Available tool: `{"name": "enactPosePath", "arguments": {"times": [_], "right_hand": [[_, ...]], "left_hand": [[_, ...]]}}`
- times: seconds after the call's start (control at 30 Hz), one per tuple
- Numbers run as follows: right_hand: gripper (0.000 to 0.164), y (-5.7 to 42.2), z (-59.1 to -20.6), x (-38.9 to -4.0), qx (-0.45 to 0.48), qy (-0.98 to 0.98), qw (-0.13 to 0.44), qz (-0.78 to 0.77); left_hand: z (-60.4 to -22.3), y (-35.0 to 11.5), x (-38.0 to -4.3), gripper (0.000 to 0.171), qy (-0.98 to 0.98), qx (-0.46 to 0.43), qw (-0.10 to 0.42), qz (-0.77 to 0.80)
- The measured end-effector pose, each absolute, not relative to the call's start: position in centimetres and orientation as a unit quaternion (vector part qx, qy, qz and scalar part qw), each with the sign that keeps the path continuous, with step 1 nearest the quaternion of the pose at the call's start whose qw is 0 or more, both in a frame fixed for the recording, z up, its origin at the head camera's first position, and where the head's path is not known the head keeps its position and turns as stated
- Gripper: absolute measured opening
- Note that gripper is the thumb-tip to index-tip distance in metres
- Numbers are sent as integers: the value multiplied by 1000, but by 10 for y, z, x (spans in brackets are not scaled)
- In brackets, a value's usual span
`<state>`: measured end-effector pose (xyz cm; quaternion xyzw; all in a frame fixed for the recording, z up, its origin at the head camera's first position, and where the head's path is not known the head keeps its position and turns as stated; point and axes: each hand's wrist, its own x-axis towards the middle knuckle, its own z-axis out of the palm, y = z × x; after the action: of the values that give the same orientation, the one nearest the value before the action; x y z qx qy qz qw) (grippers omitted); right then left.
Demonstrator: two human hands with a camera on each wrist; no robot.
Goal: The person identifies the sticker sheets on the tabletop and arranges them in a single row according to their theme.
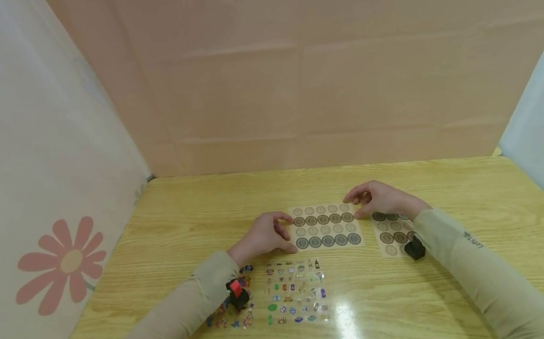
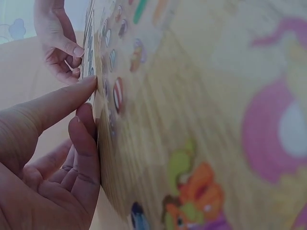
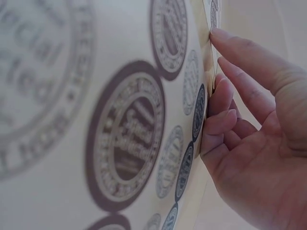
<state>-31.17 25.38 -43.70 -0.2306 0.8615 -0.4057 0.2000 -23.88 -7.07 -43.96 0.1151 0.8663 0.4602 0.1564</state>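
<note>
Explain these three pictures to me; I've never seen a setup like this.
There's no robot here, just a person's bare left hand and right hand. The wide picture comes from a camera on the head, looking forward and down. The two close-ups come from wrist cameras, one beside each hand, so the tabletop appears tipped on its side.

On the wooden table lies a sheet of printed circles, between the hands. Fingertips touch its left and right edges; neither hand wraps round it. A second circle sheet lies partly under the right forearm. Nearer the person are a clear sheet of little pictures and a colourful sheet, partly hidden by the left forearm.
</note>
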Motion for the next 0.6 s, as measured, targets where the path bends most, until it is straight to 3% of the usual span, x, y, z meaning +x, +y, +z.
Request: {"name": "enactPosePath", "arguments": {"times": [0.6], "right_hand": [[39,253,-439,-313,-244,867,189,-392]], "left_hand": [[-445,-72,-243,56,844,93,173,500]]}}
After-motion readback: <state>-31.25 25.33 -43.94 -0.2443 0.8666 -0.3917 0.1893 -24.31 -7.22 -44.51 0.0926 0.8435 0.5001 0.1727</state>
